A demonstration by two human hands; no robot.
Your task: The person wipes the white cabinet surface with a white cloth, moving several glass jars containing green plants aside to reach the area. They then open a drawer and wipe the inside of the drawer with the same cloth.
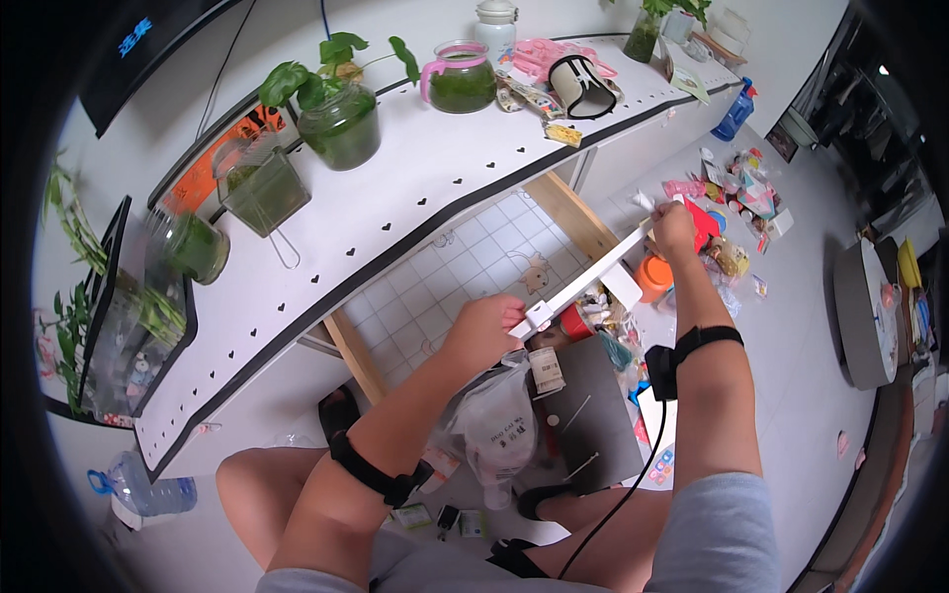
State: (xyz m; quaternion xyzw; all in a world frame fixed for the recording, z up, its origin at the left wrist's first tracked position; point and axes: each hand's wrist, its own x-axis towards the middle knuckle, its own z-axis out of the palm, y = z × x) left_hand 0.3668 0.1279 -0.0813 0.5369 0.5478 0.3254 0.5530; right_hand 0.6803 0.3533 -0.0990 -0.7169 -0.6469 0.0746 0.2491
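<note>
A drawer pulled out of a white cabinet lies before me, with pale wooden sides (578, 211) and a tile-patterned liner (474, 252) bearing cartoon animals. My left hand (482, 330) is closed over the white drawer front (593, 274), beside a small white plastic latch (539, 315). At the far right end of that same front, my right hand (673, 228) grips the edge. Its fingertips are partly hidden. Below my left hand sits a translucent plastic bag (500, 430) with printed writing. A white labelled container (547, 372) stands next to the bag.
On the cabinet top (400, 200) are a glass plant jar (341, 130), a pink-handled pitcher (461, 78) and a fish tank (141, 333). Floor clutter (741, 185), an orange-lidded jar (652, 278) and a dark panel (593, 415) lie right. A water jug (141, 482) stands left.
</note>
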